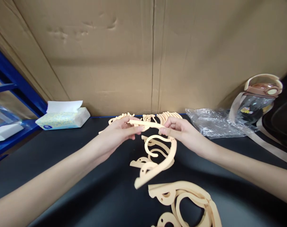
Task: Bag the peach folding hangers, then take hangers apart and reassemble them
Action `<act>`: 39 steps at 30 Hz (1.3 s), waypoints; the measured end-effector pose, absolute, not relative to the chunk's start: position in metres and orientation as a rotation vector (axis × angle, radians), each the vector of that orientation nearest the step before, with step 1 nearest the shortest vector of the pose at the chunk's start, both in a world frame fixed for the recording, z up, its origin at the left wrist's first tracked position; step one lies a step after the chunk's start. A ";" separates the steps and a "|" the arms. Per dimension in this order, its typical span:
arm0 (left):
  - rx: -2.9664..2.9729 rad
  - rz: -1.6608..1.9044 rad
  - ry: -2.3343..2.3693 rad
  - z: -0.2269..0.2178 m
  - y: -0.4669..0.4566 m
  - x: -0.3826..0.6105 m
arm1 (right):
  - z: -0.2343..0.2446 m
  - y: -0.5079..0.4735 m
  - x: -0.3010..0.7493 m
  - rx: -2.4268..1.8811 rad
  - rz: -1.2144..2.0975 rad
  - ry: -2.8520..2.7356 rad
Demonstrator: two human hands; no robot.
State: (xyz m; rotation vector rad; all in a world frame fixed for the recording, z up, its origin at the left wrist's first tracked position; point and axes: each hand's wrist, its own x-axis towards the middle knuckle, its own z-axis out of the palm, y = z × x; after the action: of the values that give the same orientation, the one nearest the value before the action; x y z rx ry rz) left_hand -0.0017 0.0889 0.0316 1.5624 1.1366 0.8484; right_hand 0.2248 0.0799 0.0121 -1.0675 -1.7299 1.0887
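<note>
- Your left hand (119,134) and right hand (181,130) each pinch one end of a single pale wooden scroll bracket (161,154), fingers closed on its straight top edge, raised above the table
- Just in front, a stack of brackets (188,197); behind your hands, a back row (167,116) of more; neither can be counted
- One tissue pack (62,119), one plastic bag (212,124), one bottle (258,101)
- Black tabletop (62,164), cardboard wall (110,63), blue shelf frame (13,78) at left
</note>
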 end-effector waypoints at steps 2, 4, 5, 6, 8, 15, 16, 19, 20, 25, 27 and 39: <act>1.343 0.940 1.099 0.039 0.094 0.003 | 0.019 0.086 0.228 -1.073 1.069 -1.699; 1.236 0.967 1.069 0.044 0.098 0.006 | 0.025 0.093 0.233 -1.118 0.970 -1.735; 1.210 0.973 1.059 0.046 0.100 0.008 | 0.029 0.096 0.236 -1.152 0.844 -1.796; 1.201 0.977 1.055 0.047 0.102 0.009 | 0.033 0.100 0.237 -1.189 0.652 -1.881; 1.213 0.972 1.054 0.051 0.103 0.014 | 0.042 0.107 0.238 -1.242 0.133 -2.072; 1.242 0.831 1.007 0.074 0.110 0.033 | 0.066 0.123 0.223 -1.125 -0.821 -2.500; 1.271 0.796 1.029 0.076 0.113 0.035 | 0.066 0.125 0.221 -1.112 -0.848 -2.525; 1.415 0.756 1.143 0.070 0.120 0.037 | 0.060 0.135 0.217 -1.133 -0.769 -2.603; 1.460 0.770 1.182 0.065 0.122 0.037 | 0.058 0.139 0.217 -1.140 -0.673 -2.628; 1.638 0.977 1.292 0.044 0.125 0.028 | 0.050 0.166 0.236 -1.152 0.478 -2.334; 1.672 0.989 1.354 0.044 0.133 0.015 | 0.050 0.172 0.250 -1.150 0.915 -2.116; 1.709 0.868 1.735 0.014 0.203 -0.042 | 0.025 0.159 0.254 -1.002 1.312 -1.338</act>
State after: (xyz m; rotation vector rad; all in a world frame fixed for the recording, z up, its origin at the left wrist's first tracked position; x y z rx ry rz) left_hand -0.0424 0.2034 0.0144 1.7090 1.7350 0.8683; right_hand 0.2536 0.1591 0.0246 -1.0024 -1.3379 1.3119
